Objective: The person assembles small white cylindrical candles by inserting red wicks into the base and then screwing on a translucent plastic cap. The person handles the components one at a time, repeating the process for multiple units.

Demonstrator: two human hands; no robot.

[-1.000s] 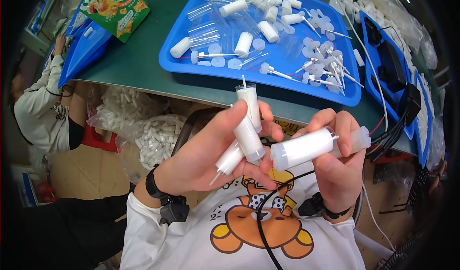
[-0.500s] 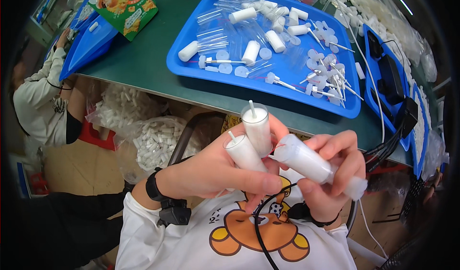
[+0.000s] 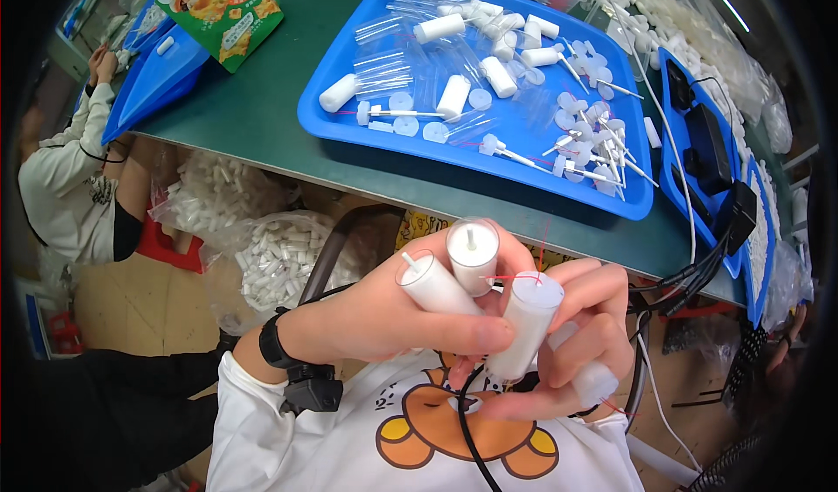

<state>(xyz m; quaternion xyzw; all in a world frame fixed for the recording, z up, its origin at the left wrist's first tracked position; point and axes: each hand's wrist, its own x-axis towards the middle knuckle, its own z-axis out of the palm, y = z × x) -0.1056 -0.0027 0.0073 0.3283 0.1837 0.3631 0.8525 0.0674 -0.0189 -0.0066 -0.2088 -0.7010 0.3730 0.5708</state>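
Observation:
My left hand [image 3: 384,313] is closed around two clear tubes filled with white, a left tube [image 3: 436,287] and a farther tube [image 3: 472,261], each with a white stick poking from its top. A third white-filled tube [image 3: 526,330] stands nearly upright between my hands, with a translucent disc on top and a red thread across it. My left thumb meets its side, and my right hand [image 3: 594,326] curls around its right side. A translucent white piece [image 3: 595,384] with a red thread sits among the lower fingers of my right hand. Those fingers partly hide it.
On the green table [image 3: 253,134] lies a blue tray [image 3: 393,151] with white cylinders, clear tubes and disc-ended sticks. A green snack bag [image 3: 231,20] stands left of it. Bags of white pieces [image 3: 271,265] sit below the table. Cables [image 3: 698,278] hang at right; another person [image 3: 70,178] sits far left.
The third tube has turned from tilted to nearly upright and moved closer to my left thumb. My right hand has shifted slightly left, its fingers rearranged. The two tubes in my left hand tilt differently.

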